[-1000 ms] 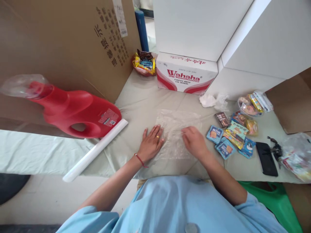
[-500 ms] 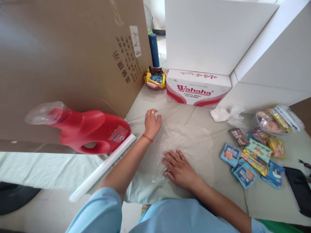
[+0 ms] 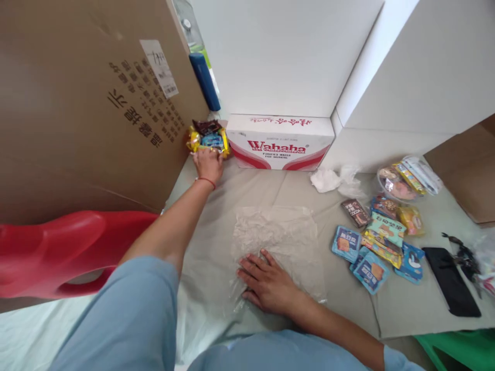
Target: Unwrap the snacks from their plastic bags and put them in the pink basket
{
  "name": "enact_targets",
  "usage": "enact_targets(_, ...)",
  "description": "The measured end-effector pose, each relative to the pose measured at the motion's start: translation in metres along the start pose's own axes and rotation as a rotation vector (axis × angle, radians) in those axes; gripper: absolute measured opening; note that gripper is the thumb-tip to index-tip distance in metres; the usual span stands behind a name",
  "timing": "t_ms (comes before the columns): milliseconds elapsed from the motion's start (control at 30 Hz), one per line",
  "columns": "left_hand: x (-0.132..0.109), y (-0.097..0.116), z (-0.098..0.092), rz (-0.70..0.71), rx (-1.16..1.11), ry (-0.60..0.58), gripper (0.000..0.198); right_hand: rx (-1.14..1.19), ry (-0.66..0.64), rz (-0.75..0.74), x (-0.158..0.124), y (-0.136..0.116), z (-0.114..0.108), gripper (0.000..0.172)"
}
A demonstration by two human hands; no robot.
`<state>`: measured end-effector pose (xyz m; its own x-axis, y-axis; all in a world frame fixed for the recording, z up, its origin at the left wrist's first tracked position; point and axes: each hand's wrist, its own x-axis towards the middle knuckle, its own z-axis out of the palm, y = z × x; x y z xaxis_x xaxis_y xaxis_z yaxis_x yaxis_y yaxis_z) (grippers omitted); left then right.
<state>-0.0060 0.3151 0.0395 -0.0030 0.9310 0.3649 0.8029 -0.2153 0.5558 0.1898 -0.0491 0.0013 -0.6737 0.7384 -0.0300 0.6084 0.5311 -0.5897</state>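
My left hand point(image 3: 209, 166) reaches to the far left, its fingers curled at the near rim of a bowl of wrapped snacks point(image 3: 212, 140). Most of the bowl is hidden by the hand and the packets, which are yellow, blue and dark brown. Nearer to me, my right hand point(image 3: 266, 281) lies flat with its fingers spread on a clear plastic bag point(image 3: 282, 232). This thin, wrinkled bag is spread out on the cloth-covered table point(image 3: 204, 247).
A Wahaha carton point(image 3: 282, 147) stands right of the bowl. On the left are a big cardboard box point(image 3: 77, 129) and a red jug point(image 3: 85, 242). Toward the right lie snack packets point(image 3: 371, 273), crumpled white plastic point(image 3: 325, 180), a clear tub point(image 3: 398, 183) and a black phone point(image 3: 450, 281).
My left hand has moved forward and left from above the table to the bowl. My right hand stays on the plastic bag. The view has shifted, so the red jug sits lower left.
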Motion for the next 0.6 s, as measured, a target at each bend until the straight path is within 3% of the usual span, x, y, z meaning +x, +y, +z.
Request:
enact_targets(233,-0.161,0.014,-0.045,0.053,0.064,-0.003,0.020,-0.001,0.045,-0.010,0.000,0.000,0.003,0.054)
enact_targets(333,-0.211,0.035,-0.076,0.123,0.001,0.098,0.022,-0.009,0.072,-0.017,0.000,0.000,0.004,0.052)
enact_targets(400,-0.224,0.054,-0.093,0.053,-0.101,0.166,0.024,-0.014,0.086,-0.021,0.001,0.000,0.004,0.052)
enact_targets(467,-0.220,0.071,-0.101,-0.092,-0.280,0.249,0.027,-0.020,0.095,-0.022,0.001,-0.001,0.004,0.051)
enact_targets(533,-0.203,0.085,-0.096,-0.228,-0.531,0.308,0.028,-0.027,0.101,-0.022,0.001,0.000,0.004,0.051)
enact_targets(600,-0.182,0.096,-0.078,-0.320,-0.742,0.278,0.026,-0.042,0.107,-0.024,0.001,0.000,0.004,0.051)
